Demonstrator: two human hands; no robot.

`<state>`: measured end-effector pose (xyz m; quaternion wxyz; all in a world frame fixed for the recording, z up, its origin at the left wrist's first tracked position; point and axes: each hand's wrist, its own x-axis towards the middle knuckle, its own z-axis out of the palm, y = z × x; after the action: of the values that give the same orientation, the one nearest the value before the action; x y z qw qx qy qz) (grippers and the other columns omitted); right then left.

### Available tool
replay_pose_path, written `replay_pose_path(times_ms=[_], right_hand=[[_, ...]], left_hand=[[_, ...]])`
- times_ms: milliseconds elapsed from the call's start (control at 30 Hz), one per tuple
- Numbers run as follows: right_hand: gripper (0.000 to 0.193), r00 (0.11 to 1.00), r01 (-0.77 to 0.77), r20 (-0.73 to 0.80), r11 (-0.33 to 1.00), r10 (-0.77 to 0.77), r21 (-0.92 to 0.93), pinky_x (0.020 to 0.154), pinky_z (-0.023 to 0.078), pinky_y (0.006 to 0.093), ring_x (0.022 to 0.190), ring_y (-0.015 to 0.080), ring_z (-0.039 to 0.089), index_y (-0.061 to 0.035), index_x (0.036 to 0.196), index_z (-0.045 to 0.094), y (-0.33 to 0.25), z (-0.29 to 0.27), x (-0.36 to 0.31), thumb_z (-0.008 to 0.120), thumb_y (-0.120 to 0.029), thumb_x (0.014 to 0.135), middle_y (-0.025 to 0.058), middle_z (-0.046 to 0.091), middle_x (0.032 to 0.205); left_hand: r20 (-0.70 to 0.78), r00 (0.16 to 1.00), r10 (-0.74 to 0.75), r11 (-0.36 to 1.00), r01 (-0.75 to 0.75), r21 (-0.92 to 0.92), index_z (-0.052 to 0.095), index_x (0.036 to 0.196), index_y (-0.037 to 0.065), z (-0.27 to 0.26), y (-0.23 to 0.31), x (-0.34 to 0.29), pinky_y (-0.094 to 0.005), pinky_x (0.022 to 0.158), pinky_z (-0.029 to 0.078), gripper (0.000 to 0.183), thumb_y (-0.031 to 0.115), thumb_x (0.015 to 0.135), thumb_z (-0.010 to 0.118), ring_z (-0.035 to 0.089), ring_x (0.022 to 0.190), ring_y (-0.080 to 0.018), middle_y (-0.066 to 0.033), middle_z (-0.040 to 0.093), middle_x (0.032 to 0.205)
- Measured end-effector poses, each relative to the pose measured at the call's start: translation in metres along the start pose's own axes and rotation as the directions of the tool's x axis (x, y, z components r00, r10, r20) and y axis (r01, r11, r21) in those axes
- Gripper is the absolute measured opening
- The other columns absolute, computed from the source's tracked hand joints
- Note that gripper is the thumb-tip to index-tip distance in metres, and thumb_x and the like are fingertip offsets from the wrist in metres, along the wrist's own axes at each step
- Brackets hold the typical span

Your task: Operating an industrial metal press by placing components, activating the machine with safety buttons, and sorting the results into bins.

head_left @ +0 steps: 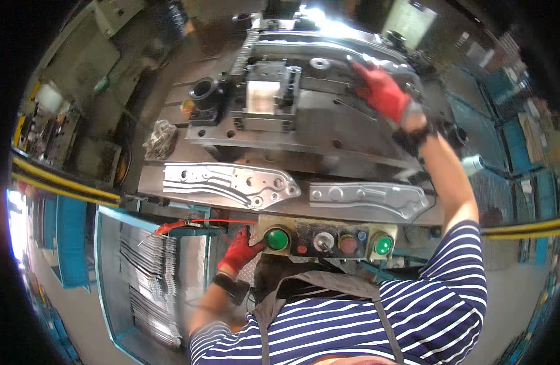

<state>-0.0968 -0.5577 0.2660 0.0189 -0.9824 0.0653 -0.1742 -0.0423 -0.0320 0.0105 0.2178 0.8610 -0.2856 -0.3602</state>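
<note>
My right hand (382, 91), in a red glove, reaches far over the press die (319, 131). Its fingers stretch toward the near edge of a long shiny metal part (316, 47) at the back; blur hides whether they touch it. My left hand (238, 250), also red-gloved, is beside the left end of a control box (301, 228), fingers apart, close to a large green button (277, 239). Two stamped metal brackets lie on the ledge between box and die: a brighter one (231, 184) at left and a greyer one (368, 199) at right.
A blue-framed bin (113, 292) with stacked metal parts (152, 286) stands at lower left. A red-handled tool (170, 227) lies at its far edge. Black cylindrical post (205, 94) and die block (265, 100) rise on the press bed. Yellow rails (67, 182) run at the sides.
</note>
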Motion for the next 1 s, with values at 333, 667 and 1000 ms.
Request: replay_pose_path(times_ms=[333, 667, 1000], right_hand=[[0.059, 0.629, -0.685, 0.000, 0.553, 0.778, 0.475, 0.102, 0.040, 0.0419, 0.121, 0.0397, 0.050, -0.0011, 0.135, 0.047, -0.085, 0.037, -0.433, 0.066, -0.024, 0.084, 0.0250, 0.052, 0.130], [0.053, 0.522, -0.815, 0.343, 0.337, 0.781, 0.472, 0.082, 0.050, 0.0406, 0.099, 0.0302, 0.066, 0.0020, 0.114, 0.060, -0.095, 0.211, -0.523, 0.080, -0.027, 0.074, 0.0181, 0.067, 0.109], [0.053, 0.528, -0.786, 0.353, 0.286, 0.772, 0.549, 0.081, 0.050, 0.0404, 0.096, 0.0347, 0.065, 0.0059, 0.108, 0.062, -0.061, 0.228, -0.542, 0.081, -0.028, 0.073, 0.0230, 0.067, 0.106]], left_hand=[[-0.101, 0.988, 0.118, 0.927, -0.146, -0.346, 0.042, 0.128, -0.003, 0.055, 0.001, 0.025, -0.0397, 0.099, 0.044, 0.074, 0.021, 0.070, 0.081, 0.053, 0.120, -0.0328, -0.0215, 0.055, 0.126], [-0.220, 0.972, -0.086, 0.995, 0.094, 0.023, 0.049, 0.118, -0.005, 0.055, 0.021, 0.008, -0.0458, 0.092, 0.047, 0.077, 0.044, 0.066, 0.079, 0.057, 0.109, -0.0410, -0.0284, 0.060, 0.113], [-0.204, 0.972, -0.116, 0.987, 0.136, 0.086, 0.055, 0.115, -0.005, 0.042, 0.045, 0.004, -0.0423, 0.094, 0.046, 0.073, 0.048, 0.069, 0.076, 0.056, 0.112, -0.0384, -0.0261, 0.059, 0.117]])
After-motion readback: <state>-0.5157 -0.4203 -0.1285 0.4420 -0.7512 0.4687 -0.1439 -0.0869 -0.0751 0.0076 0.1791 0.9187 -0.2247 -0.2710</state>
